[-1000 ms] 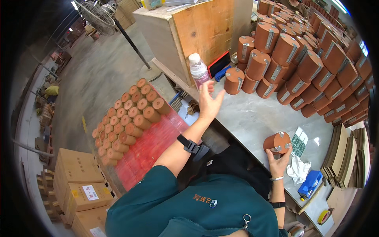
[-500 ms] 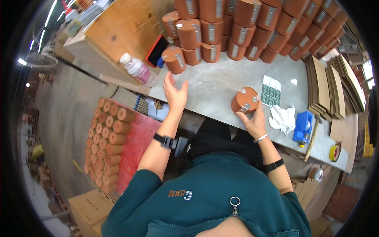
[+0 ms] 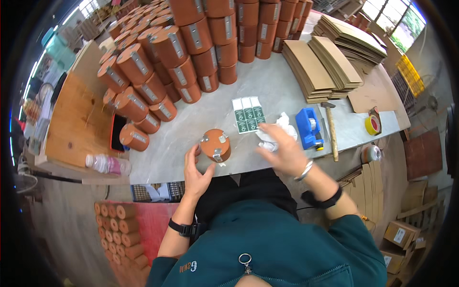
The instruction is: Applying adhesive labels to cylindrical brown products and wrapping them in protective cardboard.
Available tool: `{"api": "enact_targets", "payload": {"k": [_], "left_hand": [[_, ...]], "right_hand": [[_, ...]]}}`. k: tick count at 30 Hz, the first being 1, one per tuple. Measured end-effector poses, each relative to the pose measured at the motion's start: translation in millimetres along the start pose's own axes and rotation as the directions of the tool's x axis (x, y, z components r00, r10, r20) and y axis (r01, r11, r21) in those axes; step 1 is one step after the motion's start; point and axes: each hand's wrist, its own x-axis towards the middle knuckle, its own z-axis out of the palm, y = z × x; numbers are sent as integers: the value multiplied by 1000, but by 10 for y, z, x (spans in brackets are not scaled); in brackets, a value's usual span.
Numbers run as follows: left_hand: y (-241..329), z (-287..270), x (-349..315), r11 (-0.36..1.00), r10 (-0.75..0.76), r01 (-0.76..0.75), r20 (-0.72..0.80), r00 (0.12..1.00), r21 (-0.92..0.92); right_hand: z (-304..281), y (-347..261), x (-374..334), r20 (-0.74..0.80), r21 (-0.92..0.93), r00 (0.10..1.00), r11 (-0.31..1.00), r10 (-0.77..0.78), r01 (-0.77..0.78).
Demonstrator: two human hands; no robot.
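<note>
A reddish-brown cylinder [image 3: 215,143] with metal clasps stands on the grey worktable near its front edge. My left hand [image 3: 197,176] is beside it on the left, fingers curved and apart; whether a fingertip touches it I cannot tell. To the right, my right hand [image 3: 283,149] is off the cylinder, open and slightly blurred, its fingers stretched toward a sheet of green-and-white labels [image 3: 248,115]. That hand partly covers a crumpled white cloth [image 3: 287,128]. A small white scrap [image 3: 222,165] lies just in front of the cylinder.
Stacked clasped cylinders [image 3: 183,74] fill the back left. Cardboard sheets [image 3: 311,69], a blue tape dispenser [image 3: 309,128], a hammer [image 3: 332,134] and a yellow tape roll [image 3: 372,125] lie to the right. A plastic bottle [image 3: 109,164] rests at the left. Plain cylinders [image 3: 117,232] sit on a red board below.
My right hand has let go of the cylinder and moved right, over the cloth. My left hand has come in beside the cylinder. The view has swung rightward.
</note>
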Motion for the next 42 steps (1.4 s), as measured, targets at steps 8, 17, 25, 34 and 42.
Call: {"api": "enact_targets", "payload": {"k": [8, 17, 25, 34, 42], "left_hand": [[-5, 66, -7, 999, 21, -22, 24, 999, 33], [-46, -104, -56, 997, -61, 57, 67, 996, 55], [-2, -16, 48, 992, -100, 95, 59, 993, 80], [-162, -319, -167, 977, -198, 198, 5, 980, -77], [-272, -316, -152, 952, -208, 198, -20, 978, -232]], "right_hand": [[-1412, 1621, 492, -173, -704, 940, 631, 293, -327], [-1263, 1727, 499, -63, -688, 946, 672, 318, -272], [267, 741, 721, 171, -369, 881, 858, 441, -358], [835, 895, 1090, 91, -406, 628, 605, 773, -685], [780, 1110, 1195, 159, -469, 638, 626, 753, -622]]}}
